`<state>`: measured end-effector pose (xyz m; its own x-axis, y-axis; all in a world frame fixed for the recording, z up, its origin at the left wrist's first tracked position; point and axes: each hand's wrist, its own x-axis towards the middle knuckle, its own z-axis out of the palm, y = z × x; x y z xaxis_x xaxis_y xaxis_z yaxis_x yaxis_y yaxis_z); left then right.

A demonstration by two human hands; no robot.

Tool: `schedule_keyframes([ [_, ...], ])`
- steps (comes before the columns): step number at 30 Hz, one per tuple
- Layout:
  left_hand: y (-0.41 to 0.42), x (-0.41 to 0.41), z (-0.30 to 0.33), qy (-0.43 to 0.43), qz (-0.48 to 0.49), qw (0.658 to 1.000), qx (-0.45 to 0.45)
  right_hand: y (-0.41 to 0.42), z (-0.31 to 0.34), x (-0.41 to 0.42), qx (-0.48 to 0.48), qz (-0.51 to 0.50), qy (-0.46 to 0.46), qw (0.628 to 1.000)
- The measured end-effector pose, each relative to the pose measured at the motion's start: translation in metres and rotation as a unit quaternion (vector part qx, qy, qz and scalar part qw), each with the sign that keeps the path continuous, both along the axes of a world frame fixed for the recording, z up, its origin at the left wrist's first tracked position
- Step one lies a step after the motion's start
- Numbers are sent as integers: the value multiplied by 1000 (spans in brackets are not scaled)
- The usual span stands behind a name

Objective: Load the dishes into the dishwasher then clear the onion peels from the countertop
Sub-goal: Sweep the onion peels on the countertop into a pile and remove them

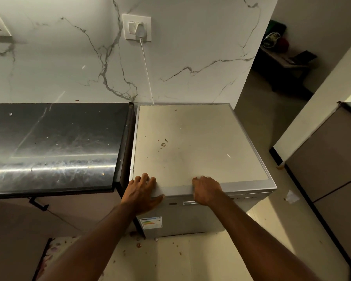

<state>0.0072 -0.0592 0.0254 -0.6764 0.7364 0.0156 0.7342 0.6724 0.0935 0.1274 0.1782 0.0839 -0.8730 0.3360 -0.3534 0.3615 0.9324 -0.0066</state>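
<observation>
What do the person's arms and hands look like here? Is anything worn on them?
Both forearms are bare as far as the picture shows; no sleeve comes into view. The left hand and the right hand wear no gloves. I see no watch, bracelet or ring, though the dim light could hide a thin one.

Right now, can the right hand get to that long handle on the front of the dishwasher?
Probably yes. The right hand grips the dishwasher's front top edge, right above the handle, with nothing between them.
</observation>
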Motion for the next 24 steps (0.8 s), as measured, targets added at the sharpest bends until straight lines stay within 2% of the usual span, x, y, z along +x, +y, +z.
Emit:
schedule_keyframes([
  [8,25,-28,25,-61,16,998,-28,12,14,-8,-53,-36,-21,998],
  [12,46,-54,41,-54,10,997,-56,31,27,-36,-57,-48,-5,997],
  [15,69,-90,60,-7,9,999,-40,54,36,-63,-62,-37,31,997],
  [19,108,-161,116,79,32,996,13,91,53,-103,-62,-14,84,994],
  [24,139,-252,222,105,120,986,44,134,88,-156,-70,33,166,983],
])
